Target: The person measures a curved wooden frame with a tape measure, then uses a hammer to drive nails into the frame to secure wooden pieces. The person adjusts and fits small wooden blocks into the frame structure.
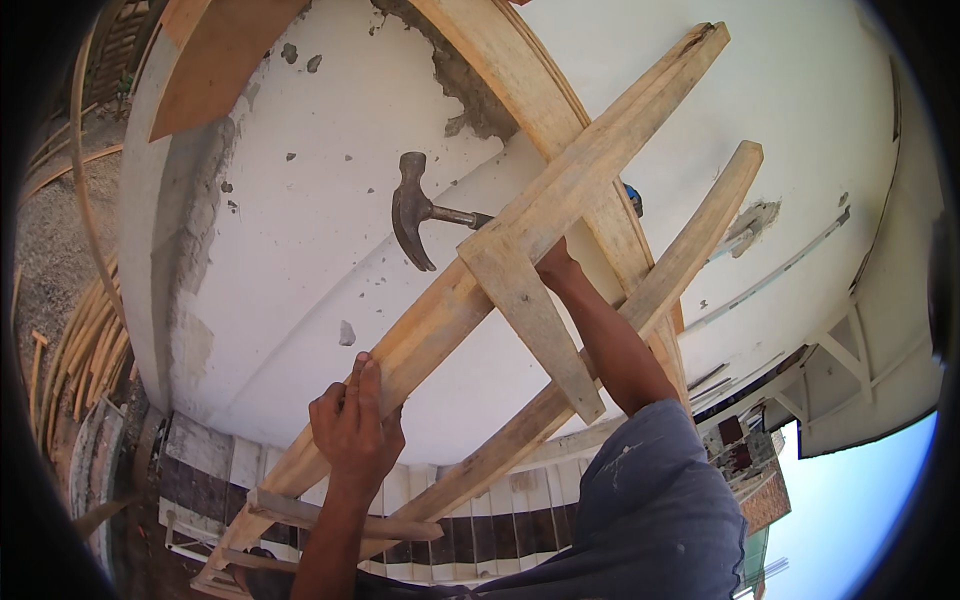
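The left hand [358,425] holds the wooden ladder [440,325]. The hammer [411,208] pokes past its left edge, near the top rung [531,318]. The right hand [557,260] hides; I can't tell its grip. Keep the ladder very still.

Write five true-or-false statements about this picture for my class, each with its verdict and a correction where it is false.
1. The left hand is on a rail of the wooden ladder. True.
2. The hammer's head lies to the right of the right hand. False: the head of the hammer is to the left of the right hand.
3. The right hand is partly hidden by the ladder. True.
4. The white surface is unbroken throughout. False: the white surface has rough grey patches.
5. Blue sky shows at the lower right. True.
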Action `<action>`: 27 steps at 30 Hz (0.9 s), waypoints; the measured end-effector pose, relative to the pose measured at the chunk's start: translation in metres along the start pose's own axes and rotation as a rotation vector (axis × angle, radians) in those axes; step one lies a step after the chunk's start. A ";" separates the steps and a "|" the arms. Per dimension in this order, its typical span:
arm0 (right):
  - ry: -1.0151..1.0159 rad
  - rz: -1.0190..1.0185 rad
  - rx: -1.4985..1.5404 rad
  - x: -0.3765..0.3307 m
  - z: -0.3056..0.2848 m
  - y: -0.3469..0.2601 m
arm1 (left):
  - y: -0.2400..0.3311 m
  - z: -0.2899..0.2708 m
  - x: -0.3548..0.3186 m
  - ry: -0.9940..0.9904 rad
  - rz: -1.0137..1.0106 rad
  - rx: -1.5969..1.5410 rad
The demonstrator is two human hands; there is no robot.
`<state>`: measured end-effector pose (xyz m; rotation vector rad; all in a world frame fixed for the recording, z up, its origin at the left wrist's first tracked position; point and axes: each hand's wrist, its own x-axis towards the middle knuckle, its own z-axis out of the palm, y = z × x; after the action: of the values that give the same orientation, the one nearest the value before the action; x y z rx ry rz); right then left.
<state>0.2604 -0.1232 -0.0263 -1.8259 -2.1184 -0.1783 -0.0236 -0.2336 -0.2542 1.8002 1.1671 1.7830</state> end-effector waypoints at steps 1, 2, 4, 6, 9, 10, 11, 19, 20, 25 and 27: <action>0.021 -0.044 0.000 -0.007 0.000 -0.001 | 0.000 0.000 0.000 0.008 -0.003 0.000; 0.018 -0.061 -0.018 -0.011 0.000 0.000 | 0.001 -0.001 0.000 0.010 -0.006 0.003; -0.011 -0.062 -0.070 -0.012 -0.001 0.009 | 0.001 0.000 -0.001 -0.001 -0.016 0.005; -0.056 0.047 -0.060 -0.006 0.002 0.022 | 0.001 0.001 -0.001 0.001 -0.013 0.005; -0.027 0.164 0.061 0.006 0.010 0.034 | 0.000 0.000 -0.003 -0.013 -0.021 0.012; 0.028 0.111 0.087 0.005 0.010 0.034 | -0.001 0.001 -0.003 -0.022 -0.024 0.020; 0.050 0.063 0.057 0.002 0.008 0.034 | -0.001 0.001 -0.003 0.002 -0.024 0.022; -0.030 -0.284 -0.611 -0.018 -0.029 0.046 | -0.002 0.005 -0.004 0.011 -0.018 0.003; -0.011 -0.204 -0.545 -0.012 -0.032 0.049 | -0.002 0.005 -0.004 -0.004 -0.021 0.001; -0.016 0.168 -0.513 0.000 -0.033 0.043 | -0.002 0.004 -0.003 -0.004 -0.017 -0.003; -0.035 0.153 -0.556 -0.007 -0.024 0.032 | -0.001 0.003 -0.003 -0.015 -0.019 -0.019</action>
<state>0.2962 -0.1322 -0.0102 -2.2921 -2.0766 -0.7667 -0.0208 -0.2346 -0.2576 1.7828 1.1546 1.7605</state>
